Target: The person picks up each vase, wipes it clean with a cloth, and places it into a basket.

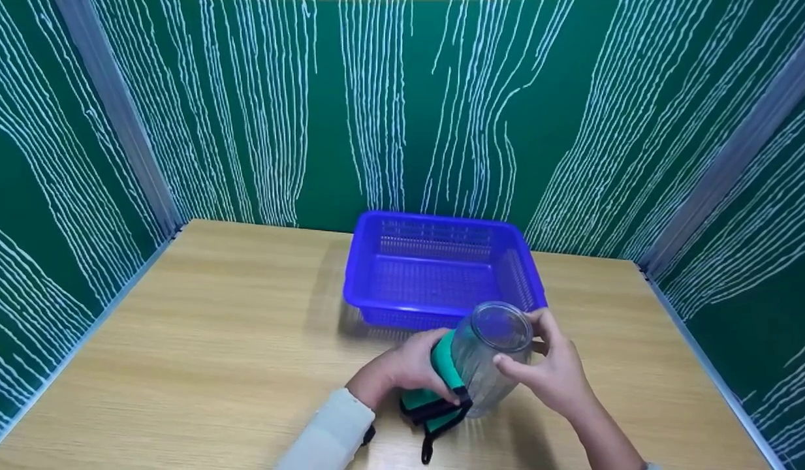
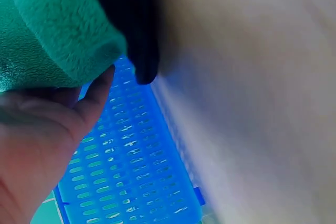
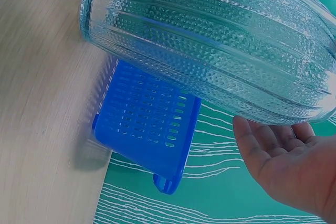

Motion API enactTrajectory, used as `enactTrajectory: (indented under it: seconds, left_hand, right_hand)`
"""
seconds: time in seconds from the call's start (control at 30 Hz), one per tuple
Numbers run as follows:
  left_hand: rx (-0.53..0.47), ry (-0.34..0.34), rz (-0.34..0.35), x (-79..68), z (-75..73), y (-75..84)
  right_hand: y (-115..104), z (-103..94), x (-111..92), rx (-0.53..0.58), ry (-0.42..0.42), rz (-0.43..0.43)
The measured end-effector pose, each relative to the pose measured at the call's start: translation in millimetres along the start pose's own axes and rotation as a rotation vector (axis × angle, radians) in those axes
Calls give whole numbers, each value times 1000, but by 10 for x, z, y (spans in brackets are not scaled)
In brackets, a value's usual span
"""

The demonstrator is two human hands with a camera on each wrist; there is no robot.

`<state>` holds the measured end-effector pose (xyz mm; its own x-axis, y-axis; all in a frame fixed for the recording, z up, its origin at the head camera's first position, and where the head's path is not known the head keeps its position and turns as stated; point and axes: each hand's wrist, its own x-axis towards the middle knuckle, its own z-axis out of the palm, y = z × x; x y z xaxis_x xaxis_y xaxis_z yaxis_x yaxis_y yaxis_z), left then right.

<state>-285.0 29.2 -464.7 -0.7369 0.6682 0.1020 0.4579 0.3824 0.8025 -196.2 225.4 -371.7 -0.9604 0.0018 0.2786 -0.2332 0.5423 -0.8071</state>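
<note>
A clear glass jar [image 1: 490, 365] with ribs and a dimpled surface stands tilted over the table, its round glass end [image 1: 502, 326] facing up. My right hand [image 1: 555, 369] holds it near that upper end, thumb on the near side and fingers on the far side. In the right wrist view, the fingers [image 3: 262, 140] touch the jar's wall. My left hand [image 1: 415, 365] grips a folded green cloth [image 1: 446, 362] with black edging and a black loop, against the jar's left side. The fluffy cloth [image 2: 63, 30] hides part of the fingers in the left wrist view.
Just beyond the hands, a blue-purple plastic basket [image 1: 435, 308] with slotted walls sits on the wooden table [image 1: 213, 339]. Green panels [image 1: 324, 130] with white wavy lines enclose the back and sides. A small dark object [image 1: 369, 435] shows beside the left sleeve.
</note>
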Motion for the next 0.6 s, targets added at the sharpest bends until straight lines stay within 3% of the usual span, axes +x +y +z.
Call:
enactTrajectory:
  seconds: [0.07, 0.3, 0.6]
  left_hand:
    - [10, -2, -13, -6, 7, -6]
    - [44, -11, -40, -16, 6, -26]
    - [134, 7, -52, -31, 1, -44]
  right_hand:
    - [-15, -3, -5, -3, -3, 4]
    - [264, 15, 65, 10, -17, -1]
    - [305, -9, 69, 14, -45, -5]
